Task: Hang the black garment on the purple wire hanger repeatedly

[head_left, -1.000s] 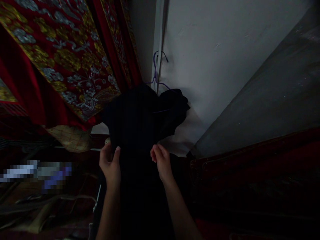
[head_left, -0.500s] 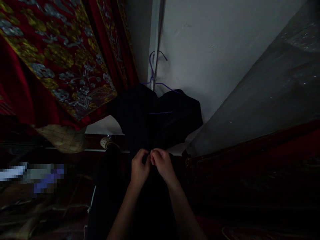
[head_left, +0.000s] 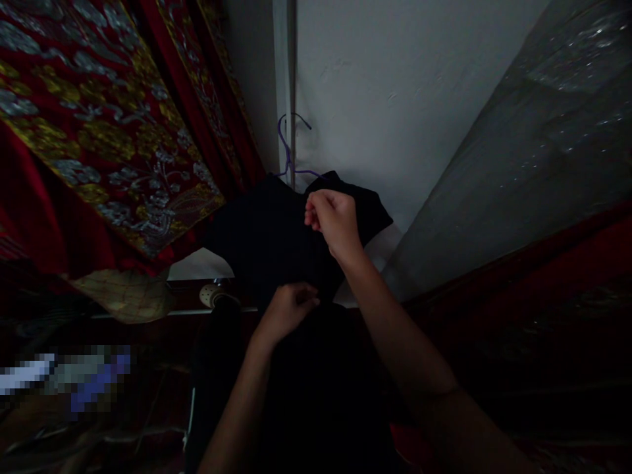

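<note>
A dark short-sleeved garment [head_left: 266, 230] hangs on a purple wire hanger [head_left: 283, 138] against a pale wall. My right hand [head_left: 336, 214] is closed, its fingers curled at the garment's upper front, just under the neck. Whatever those fingers pinch is too small and dark to make out. Lower down, my left hand [head_left: 289, 309] has thumb and fingers bent together on the garment's lower front edge. The garment's front looks drawn together between my hands; details of its fastening are lost in the dark.
Red cloth with gold and silver embroidery [head_left: 108, 131] hangs at the left. Clear plastic sheeting [head_left: 518, 151] slopes down at the right above red fabric. A pale perforated clog [head_left: 211, 295] lies on the floor near a checked cloth bundle [head_left: 126, 296].
My right hand has risen from beside my left hand to near the garment's neck. The front has closed over, hiding the hanger's lower bar. My left hand stays low; the view has shifted slightly.
</note>
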### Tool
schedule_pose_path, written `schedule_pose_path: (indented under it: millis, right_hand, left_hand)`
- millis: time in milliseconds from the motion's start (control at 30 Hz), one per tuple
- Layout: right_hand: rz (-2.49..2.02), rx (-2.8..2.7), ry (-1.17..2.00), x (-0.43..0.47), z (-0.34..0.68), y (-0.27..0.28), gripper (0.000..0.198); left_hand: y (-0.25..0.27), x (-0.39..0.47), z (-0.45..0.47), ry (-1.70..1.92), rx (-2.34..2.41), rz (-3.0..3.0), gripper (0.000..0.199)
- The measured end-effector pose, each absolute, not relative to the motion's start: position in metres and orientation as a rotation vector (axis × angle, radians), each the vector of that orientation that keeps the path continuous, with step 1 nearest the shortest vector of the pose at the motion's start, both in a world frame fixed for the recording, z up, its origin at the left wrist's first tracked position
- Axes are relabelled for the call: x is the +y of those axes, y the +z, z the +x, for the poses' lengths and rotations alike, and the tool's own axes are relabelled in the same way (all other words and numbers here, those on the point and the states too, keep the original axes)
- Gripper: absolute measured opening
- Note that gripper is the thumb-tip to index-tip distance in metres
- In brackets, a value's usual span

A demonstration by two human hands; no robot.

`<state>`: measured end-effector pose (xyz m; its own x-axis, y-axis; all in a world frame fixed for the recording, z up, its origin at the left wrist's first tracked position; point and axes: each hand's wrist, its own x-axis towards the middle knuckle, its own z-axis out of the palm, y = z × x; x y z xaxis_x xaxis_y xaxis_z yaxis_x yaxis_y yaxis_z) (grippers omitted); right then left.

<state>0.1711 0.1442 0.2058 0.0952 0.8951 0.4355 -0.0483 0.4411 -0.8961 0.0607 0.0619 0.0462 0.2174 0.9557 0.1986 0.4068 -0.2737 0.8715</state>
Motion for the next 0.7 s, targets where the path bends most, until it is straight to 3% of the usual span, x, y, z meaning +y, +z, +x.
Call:
schedule_pose_path:
  millis: [33, 200, 267, 367, 467, 700]
  right_hand:
    - [-0.838, -1.310, 0.832, 0.140, 0.172, 0.201, 0.024]
    - [-0.771, -1.472, 0.782, 0.127, 0.179, 0.190, 0.023]
    - [-0.755, -1.507, 0.721, 0.127, 0.181, 0.192, 0.023]
    - [-0.740, -1.521, 0.673, 0.134, 0.178, 0.193, 0.026]
    - [-0.748, -1.518, 0.645, 0.143, 0.168, 0.181, 0.032]
    - [-1.080, -1.527, 0.989, 0.137, 0.146, 0.095, 0.027]
  left_hand:
    - [0.068, 0.067, 0.053, 0.975, 1.158, 1.845, 0.009]
    - [0.181, 0.098, 0.026, 1.596, 1.125, 2.075, 0.037]
    - [0.207, 0.112, 0.023, 1.556, 1.133, 2.291, 0.026]
    - [0.217, 0.125, 0.025, 1.482, 1.218, 2.535, 0.020]
    - [0.213, 0.124, 0.030, 1.637, 1.295, 2.582, 0.017]
    - [0.227, 0.130, -0.017, 2.479, 1.186, 1.845, 0.020]
